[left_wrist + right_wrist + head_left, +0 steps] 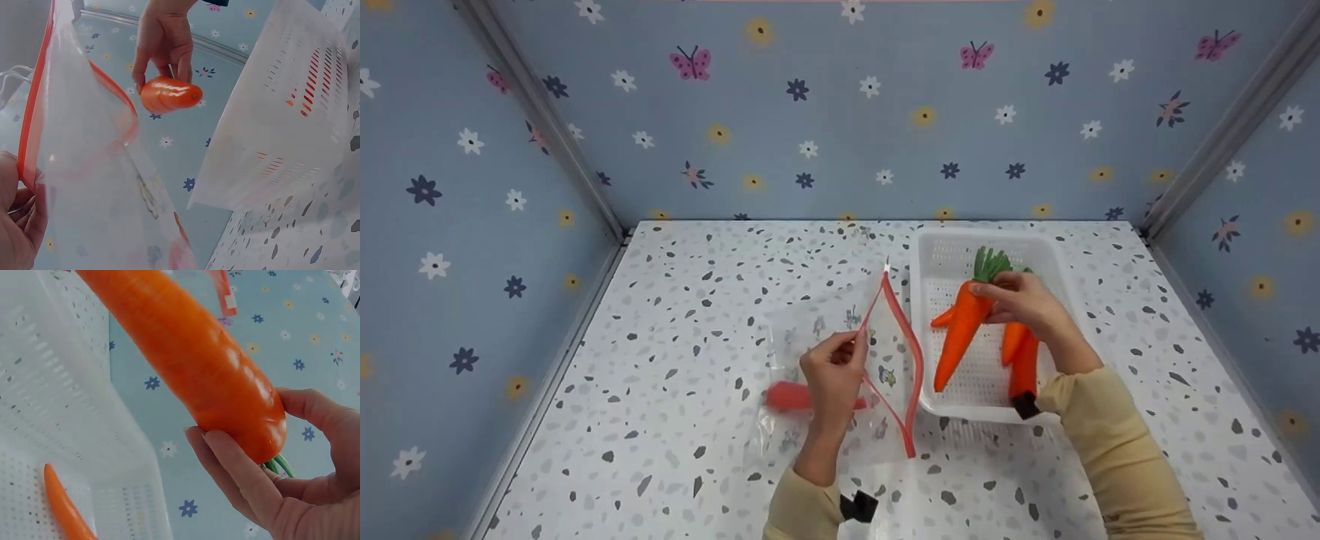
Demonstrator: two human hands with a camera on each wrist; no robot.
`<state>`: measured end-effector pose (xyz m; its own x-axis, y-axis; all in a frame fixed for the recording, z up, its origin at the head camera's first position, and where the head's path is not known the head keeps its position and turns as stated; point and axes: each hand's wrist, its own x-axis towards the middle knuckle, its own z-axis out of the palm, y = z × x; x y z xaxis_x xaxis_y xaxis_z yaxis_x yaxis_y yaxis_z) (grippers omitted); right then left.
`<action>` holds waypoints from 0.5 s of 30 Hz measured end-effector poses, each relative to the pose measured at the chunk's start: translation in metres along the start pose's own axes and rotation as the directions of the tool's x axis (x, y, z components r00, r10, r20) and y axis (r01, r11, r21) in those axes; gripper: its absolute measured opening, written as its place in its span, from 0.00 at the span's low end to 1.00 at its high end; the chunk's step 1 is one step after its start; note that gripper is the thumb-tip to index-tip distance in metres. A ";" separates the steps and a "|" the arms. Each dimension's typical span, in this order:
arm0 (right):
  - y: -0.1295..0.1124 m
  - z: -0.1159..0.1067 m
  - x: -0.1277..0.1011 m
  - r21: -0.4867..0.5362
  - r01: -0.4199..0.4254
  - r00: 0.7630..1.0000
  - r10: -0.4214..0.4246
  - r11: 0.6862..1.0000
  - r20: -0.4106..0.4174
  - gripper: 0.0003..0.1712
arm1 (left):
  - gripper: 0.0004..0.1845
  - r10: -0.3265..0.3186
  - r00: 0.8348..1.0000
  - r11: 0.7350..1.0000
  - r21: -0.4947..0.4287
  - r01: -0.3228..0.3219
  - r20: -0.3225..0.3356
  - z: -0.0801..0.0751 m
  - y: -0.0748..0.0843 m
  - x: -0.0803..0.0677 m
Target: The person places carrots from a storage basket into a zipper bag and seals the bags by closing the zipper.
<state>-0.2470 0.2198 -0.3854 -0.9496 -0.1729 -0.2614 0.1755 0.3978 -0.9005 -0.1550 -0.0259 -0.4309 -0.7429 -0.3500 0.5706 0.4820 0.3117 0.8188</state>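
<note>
Right hand: the right hand (pixel 1027 304) pinches a large carrot (pixel 960 337) at its thick end, thumb opposite fingers; this hold apparently leaves the tapered length free.
Held carrot: raised over the basket, green top away from the person, tip slanting toward the near side; the left-wrist view shows it apart from both bag and basket wall.
Left hand: the left hand (pixel 836 371) pinches one edge of the clear bag (pixel 799 326), seemingly to keep the mouth parted.
Bag mouth: red seal strips (pixel 916 360) bow apart midway and converge at both ends; the opening faces the basket, presumably for a short reach.
Bag contents: one reddish-orange item (pixel 789 396), seen through the film; exact kind uncertain.
Basket: white perforated basket (pixel 922 401), upright, just beside the bag.
Basket contents: further orange pieces (pixel 1024 367), partly hidden by arm and carrot; count not confirmed.
</note>
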 end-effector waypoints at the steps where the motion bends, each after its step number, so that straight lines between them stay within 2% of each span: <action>1: -0.002 0.001 -0.003 -0.001 0.017 1.000 -0.017 1.000 0.009 0.39 | 0.03 -0.001 1.000 1.000 0.005 0.001 0.003 -0.001 0.004 0.000; 9: -0.019 0.008 -0.024 0.020 0.127 0.990 -0.128 0.992 0.055 0.31 | 0.03 -0.034 0.999 0.999 0.013 0.034 0.014 -0.002 0.008 0.000; 15: -0.027 0.021 -0.032 0.057 0.177 0.977 -0.183 0.982 0.107 0.25 | 0.03 -0.025 0.999 1.000 0.001 0.025 0.022 -0.002 0.008 0.000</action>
<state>-0.2153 0.1954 -0.3602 -0.9324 -0.3381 -0.1281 0.0187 0.3089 -0.9509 -0.1502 -0.0247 -0.4242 -0.7648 -0.3384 0.5482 0.4628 0.3035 0.8329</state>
